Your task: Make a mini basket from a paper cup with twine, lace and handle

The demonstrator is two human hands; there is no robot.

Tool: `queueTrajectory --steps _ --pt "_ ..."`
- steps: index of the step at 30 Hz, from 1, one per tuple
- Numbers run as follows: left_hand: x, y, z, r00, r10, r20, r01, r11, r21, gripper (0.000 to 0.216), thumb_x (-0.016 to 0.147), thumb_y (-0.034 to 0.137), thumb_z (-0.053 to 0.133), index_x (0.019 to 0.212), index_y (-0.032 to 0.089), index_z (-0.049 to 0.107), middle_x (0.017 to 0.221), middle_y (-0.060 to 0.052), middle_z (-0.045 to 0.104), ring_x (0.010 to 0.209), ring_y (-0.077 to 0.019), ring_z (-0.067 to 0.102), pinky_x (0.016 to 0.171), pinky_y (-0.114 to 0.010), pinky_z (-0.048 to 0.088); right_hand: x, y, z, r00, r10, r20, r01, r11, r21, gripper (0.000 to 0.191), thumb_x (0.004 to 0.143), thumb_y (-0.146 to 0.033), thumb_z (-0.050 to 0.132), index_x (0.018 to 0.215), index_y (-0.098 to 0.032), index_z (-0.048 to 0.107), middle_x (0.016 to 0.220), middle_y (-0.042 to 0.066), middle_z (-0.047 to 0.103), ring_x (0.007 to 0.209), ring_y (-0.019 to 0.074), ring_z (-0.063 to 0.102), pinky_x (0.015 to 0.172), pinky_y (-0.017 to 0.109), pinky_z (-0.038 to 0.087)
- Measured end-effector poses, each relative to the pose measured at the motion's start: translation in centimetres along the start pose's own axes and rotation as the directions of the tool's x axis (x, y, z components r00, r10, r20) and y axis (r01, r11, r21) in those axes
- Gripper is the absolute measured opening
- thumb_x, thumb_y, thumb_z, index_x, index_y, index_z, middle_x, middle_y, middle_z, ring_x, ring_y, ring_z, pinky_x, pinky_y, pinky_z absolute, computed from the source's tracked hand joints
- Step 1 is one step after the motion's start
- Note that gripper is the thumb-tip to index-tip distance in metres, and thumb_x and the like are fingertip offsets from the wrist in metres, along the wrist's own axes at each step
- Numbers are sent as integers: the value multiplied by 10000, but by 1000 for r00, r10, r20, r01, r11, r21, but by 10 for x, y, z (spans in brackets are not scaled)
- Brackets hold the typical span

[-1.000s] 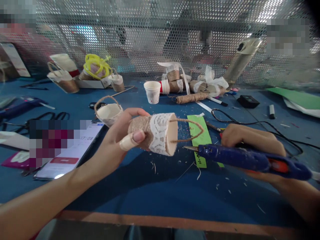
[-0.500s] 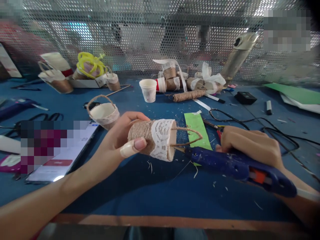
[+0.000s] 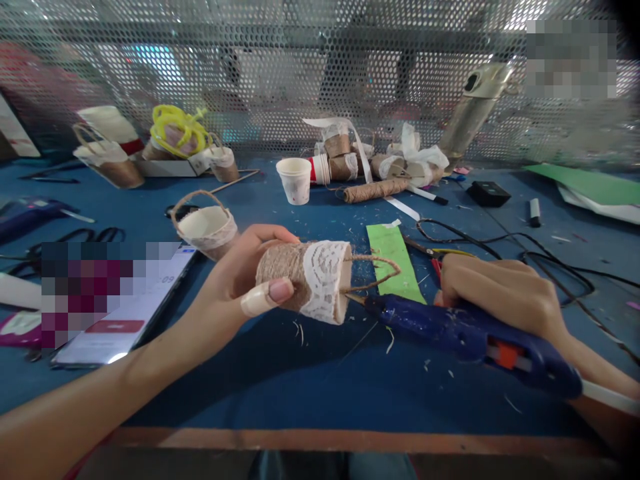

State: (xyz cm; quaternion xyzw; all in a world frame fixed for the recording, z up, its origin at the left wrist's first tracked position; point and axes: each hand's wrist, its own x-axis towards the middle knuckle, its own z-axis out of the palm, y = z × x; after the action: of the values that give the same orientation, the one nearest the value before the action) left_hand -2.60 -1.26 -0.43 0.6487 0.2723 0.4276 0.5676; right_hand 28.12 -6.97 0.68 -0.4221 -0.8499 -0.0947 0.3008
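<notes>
My left hand grips a small cup basket on its side. The basket is wound in brown twine, banded with white lace, and has a twine handle pointing right. A bandage wraps the left thumb. My right hand is closed round a blue glue gun with an orange trigger. The gun's nozzle touches the basket's open rim, low on its right edge.
A phone lies left of my forearm, with a finished lace basket behind it. A green paper strip, scissors, a black cable, a white cup, a twine spool and more baskets crowd the blue table before a mesh wall.
The glue gun has moved left until its nozzle reached the basket's rim. The basket has stayed almost still in my left hand.
</notes>
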Motion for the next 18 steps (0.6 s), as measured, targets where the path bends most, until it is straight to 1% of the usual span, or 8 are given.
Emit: queueTrajectory --steps 4,6,9,11,13,15,17,18 --pt "0 -1 -1 1000 3 -7 -2 1000 16 381 868 385 722 1190 238 583 987 -31 605 788 -140 558 589 -186 469 1 -1 -1 1000 -4 14 4 999 51 275 915 -75 453 739 -245 329 655 -34 376 526 124 303 497 292 262" --pt "1 -2 -2 1000 8 -2 -8 1000 10 355 885 373 701 1190 237 582 963 -25 608 767 -133 561 591 -190 477 1 0 -1 1000 13 8 -14 995 102 266 902 -70 478 744 -245 355 670 -29 388 540 121 336 499 277 283" --pt "4 -4 -3 1000 -13 1 13 1000 5 303 915 339 665 1188 238 582 935 -18 617 745 -124 580 620 -202 509 0 7 -1 998 32 54 -45 962 268 170 880 -120 527 799 -252 456 724 -14 498 615 135 482 556 282 365" --pt "6 -3 -3 998 -50 -26 50 999 2 269 927 325 653 1172 232 590 919 -15 623 735 -119 590 624 -201 524 -1 14 -1 996 3 90 -39 916 399 85 848 -189 575 857 -246 513 774 4 559 685 158 554 613 305 421" --pt "8 -1 -1 994 -86 -68 85 996 -19 253 923 336 662 1139 221 600 913 -17 630 722 -118 595 600 -198 530 0 20 -2 994 -16 110 -44 853 520 97 818 -216 618 877 -229 542 809 20 590 719 171 585 648 319 456" --pt "9 2 1 987 -110 -120 104 993 -49 261 901 363 688 1100 214 607 918 -22 641 714 -124 593 569 -202 534 2 24 -4 993 -5 120 -68 803 592 117 817 -207 664 878 -222 566 830 28 621 739 175 610 672 318 484" --pt "10 5 2 977 -117 -179 106 992 -65 278 873 379 719 1068 212 613 900 -18 643 709 -128 586 564 -210 540 5 26 -6 984 57 167 -149 774 615 193 799 -196 749 894 -234 585 865 23 657 738 170 635 654 293 506" --pt "11 5 3 974 -109 -199 98 993 -67 282 867 383 725 1062 210 617 895 -19 643 715 -132 589 563 -214 542 6 27 -7 972 98 215 -212 762 612 268 766 -216 810 918 -245 591 899 20 674 724 166 641 620 277 511"
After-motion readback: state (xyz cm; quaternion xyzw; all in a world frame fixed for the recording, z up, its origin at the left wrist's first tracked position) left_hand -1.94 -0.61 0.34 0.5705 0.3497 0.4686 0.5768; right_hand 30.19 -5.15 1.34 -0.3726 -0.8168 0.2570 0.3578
